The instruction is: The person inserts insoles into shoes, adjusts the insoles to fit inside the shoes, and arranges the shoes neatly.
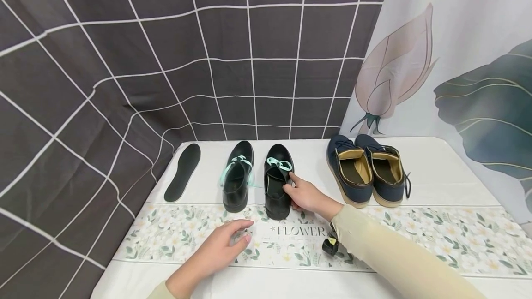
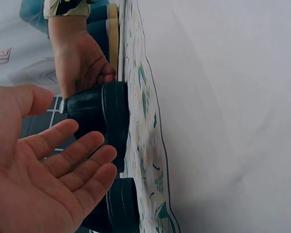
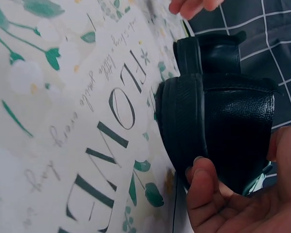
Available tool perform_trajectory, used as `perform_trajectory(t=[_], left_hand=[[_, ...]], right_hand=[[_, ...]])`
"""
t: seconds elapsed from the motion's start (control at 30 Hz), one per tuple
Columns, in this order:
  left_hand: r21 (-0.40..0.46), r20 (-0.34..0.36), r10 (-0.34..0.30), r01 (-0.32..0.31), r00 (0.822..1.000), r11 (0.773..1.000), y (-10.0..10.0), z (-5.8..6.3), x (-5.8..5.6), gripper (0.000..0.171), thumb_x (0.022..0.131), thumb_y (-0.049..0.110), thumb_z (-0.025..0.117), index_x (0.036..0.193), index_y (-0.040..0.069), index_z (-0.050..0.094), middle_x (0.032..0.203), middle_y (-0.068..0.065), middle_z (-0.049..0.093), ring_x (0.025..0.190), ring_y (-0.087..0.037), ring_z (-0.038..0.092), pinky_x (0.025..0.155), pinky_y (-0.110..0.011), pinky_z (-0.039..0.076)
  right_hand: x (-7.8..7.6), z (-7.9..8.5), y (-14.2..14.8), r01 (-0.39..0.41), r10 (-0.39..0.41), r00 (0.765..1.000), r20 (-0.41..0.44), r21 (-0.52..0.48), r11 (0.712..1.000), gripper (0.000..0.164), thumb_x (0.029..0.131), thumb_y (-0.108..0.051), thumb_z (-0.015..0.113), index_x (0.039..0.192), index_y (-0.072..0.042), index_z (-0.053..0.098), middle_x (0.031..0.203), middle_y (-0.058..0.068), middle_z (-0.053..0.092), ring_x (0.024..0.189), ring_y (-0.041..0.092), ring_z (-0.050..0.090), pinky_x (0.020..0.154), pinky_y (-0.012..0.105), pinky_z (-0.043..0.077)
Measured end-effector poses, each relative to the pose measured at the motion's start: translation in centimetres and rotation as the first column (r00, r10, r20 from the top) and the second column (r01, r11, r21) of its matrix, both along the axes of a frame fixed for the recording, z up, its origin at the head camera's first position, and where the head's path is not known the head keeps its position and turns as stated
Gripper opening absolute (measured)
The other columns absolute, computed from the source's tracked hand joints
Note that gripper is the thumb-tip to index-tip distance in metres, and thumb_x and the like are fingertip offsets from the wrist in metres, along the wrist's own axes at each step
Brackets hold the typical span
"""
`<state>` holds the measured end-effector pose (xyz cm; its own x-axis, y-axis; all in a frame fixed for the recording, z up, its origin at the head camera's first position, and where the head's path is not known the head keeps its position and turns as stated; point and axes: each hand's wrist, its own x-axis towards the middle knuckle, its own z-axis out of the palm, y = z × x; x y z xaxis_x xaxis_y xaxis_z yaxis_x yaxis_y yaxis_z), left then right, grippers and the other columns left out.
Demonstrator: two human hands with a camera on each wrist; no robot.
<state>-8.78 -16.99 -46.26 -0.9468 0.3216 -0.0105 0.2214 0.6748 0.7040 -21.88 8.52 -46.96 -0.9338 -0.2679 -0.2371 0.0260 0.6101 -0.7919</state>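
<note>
Two mint-laced black leather shoes (image 1: 236,200) stand mid white cloth-covered worktop (image 1: 432,174), toes far, heels near, so both openings face the near side; bare right hand (image 1: 305,194) grips the right black shoe (image 1: 275,197) by its right side wall at the opening, likely because that rim gives easy hold and keeps it steady; bare left hand (image 1: 220,246) is empty, fingers relaxed, nearer than the shoes and touching neither, presumably free to help; left black shoe (image 1: 236,183) stands just beside, untouched; flat black insole (image 1: 183,172) lies far left, apart; pair of navy lace-up shoes with tan soles (image 1: 360,191) sits far right, side by side, likely leaving room for both hands.
</note>
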Motion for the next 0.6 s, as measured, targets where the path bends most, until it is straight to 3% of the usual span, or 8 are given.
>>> perform_trajectory(t=[0.3,0.6], left_hand=[[0.011,0.040,-0.010,0.009,0.999,1.000,-0.3,-0.3,0.1,0.039,0.101,0.031,0.059,0.137,0.014,0.060,0.140,-0.011,0.066,0.129,-0.031,0.059,0.108,-0.061,0.048],[0.003,0.010,0.006,-0.006,1.000,1.000,-0.3,-0.5,0.3,0.037,0.100,0.033,0.060,0.134,0.017,0.062,0.137,-0.011,0.068,0.130,-0.032,0.059,0.108,-0.062,0.047]], right_hand=[[-1.0,-0.1,-1.4,-0.007,0.006,1.000,-0.003,-0.017,1.000,0.069,0.101,-0.035,0.043,0.161,-0.010,0.018,0.052,0.001,0.054,0.041,0.016,0.045,0.043,0.026,0.036],[-1.4,-0.4,-2.3,0.002,-0.002,1.000,-0.002,-0.009,1.000,0.070,0.101,-0.037,0.044,0.161,-0.009,0.019,0.053,0.001,0.054,0.044,0.016,0.049,0.045,0.025,0.038]])
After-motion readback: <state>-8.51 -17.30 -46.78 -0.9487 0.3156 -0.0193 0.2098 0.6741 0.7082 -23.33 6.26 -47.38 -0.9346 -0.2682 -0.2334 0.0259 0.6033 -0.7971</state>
